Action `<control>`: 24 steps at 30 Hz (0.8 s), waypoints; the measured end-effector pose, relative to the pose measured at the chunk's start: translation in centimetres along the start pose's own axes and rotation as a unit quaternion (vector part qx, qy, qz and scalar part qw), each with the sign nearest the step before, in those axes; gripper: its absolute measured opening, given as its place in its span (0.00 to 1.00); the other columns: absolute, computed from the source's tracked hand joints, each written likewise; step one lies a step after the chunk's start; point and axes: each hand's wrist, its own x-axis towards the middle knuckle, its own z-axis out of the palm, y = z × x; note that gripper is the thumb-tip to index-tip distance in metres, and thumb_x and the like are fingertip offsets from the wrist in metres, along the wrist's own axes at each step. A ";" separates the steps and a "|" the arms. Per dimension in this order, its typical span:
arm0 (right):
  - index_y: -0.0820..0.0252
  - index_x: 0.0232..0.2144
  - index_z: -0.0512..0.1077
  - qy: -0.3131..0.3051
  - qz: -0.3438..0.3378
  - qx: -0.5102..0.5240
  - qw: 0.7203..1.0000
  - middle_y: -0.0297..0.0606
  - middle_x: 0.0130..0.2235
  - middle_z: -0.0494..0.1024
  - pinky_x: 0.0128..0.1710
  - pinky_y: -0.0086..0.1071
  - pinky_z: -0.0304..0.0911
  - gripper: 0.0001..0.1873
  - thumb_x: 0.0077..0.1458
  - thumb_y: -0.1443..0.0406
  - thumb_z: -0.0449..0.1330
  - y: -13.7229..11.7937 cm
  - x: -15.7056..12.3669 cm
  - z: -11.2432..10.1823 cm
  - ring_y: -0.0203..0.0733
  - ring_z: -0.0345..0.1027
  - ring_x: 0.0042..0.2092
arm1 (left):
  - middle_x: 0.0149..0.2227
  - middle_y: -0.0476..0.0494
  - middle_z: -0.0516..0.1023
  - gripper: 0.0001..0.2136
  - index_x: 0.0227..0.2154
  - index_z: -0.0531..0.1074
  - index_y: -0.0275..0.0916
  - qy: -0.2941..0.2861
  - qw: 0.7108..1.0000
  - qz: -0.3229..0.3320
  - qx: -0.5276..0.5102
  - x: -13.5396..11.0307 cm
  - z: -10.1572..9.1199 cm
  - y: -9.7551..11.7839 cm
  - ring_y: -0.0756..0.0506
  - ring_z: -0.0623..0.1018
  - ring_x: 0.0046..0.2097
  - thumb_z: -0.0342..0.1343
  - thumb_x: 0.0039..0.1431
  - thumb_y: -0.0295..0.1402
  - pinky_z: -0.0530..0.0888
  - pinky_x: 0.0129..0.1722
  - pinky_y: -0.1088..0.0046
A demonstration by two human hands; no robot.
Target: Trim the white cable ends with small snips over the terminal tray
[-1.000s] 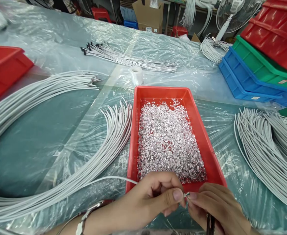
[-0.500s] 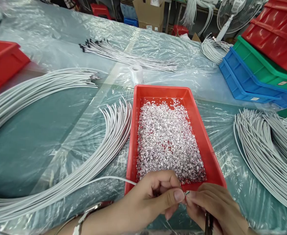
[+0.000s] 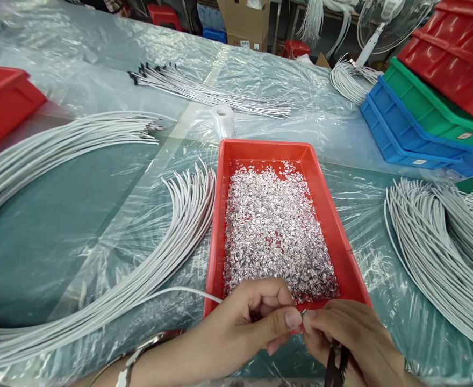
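Note:
In my left hand (image 3: pixel 256 325), thumb and fingers are closed around a white cable (image 3: pixel 188 290) that runs in from the bundle at the left. My right hand (image 3: pixel 351 333) meets it, pinching at the cable's small, shiny end between thumb and forefinger. A dark hand tool (image 3: pixel 336 363) is tucked in the right palm; its exact kind is mostly hidden. Both hands are over the near edge of a red bin (image 3: pixel 359 282), which holds a layer of small silvery foil scraps (image 3: pixel 277 236).
White cable bundles lie at the left (image 3: pixel 172 252) and right (image 3: pixel 434 242). Further back are thinner wires with black ends (image 3: pixel 208 94) and a plastic roll (image 3: pixel 223 122). Stacked blue bins (image 3: pixel 406 140) stand back right; another red bin (image 3: pixel 6 102) sits left. Plastic film covers the table.
The dark tool in my right palm has tilted and shows more below the fingers. Both hands keep pinching at the cable end, shifted slightly left in view.

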 end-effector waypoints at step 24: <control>0.66 0.35 0.66 -0.026 -0.038 0.023 0.999 0.31 0.19 0.75 0.18 0.25 0.63 0.04 0.61 0.71 0.51 0.0 0.5 -0.4 0.31 0.66 0.18 | 0.18 0.56 0.58 0.14 0.27 0.66 0.34 -0.019 0.998 -0.003 -0.059 0.0 0.0 0.1 0.55 0.56 0.21 0.50 0.62 0.39 0.52 0.20 0.77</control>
